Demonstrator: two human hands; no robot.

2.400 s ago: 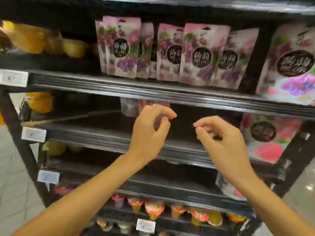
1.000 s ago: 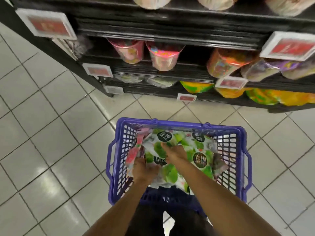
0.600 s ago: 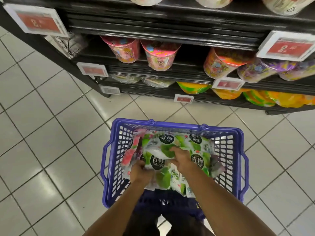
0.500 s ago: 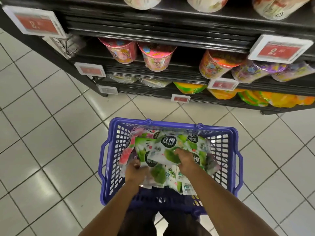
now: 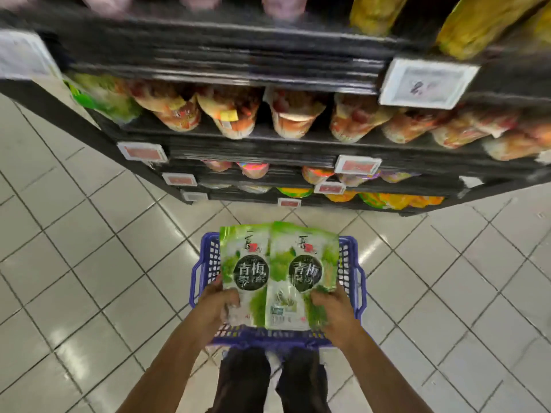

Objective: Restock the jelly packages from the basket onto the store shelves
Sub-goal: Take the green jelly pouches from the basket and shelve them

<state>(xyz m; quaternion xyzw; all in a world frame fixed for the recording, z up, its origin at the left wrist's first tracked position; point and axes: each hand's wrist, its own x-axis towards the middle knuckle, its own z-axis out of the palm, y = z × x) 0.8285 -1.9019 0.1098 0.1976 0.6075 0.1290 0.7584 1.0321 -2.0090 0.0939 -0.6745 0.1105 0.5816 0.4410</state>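
Two green jelly packages are held side by side above the blue basket [image 5: 353, 263] on the floor. My left hand [image 5: 216, 305] grips the lower edge of the left package [image 5: 244, 263]. My right hand [image 5: 334, 308] grips the lower right corner of the right package [image 5: 304, 263]. The packages hide most of the basket's inside. The black store shelves [image 5: 268, 150] rise just beyond the basket.
Shelf tiers carry jelly cups [image 5: 232, 114] and yellow bags [image 5: 375, 13], with price tags [image 5: 426, 83] on the rails. Pale tiled floor [image 5: 89, 263] spreads to the left and right of the basket. My legs [image 5: 274, 380] stand right behind it.
Both hands were among the packages inside the basket; now they have lifted two green packages above it. The view has tilted up, showing more shelf tiers.
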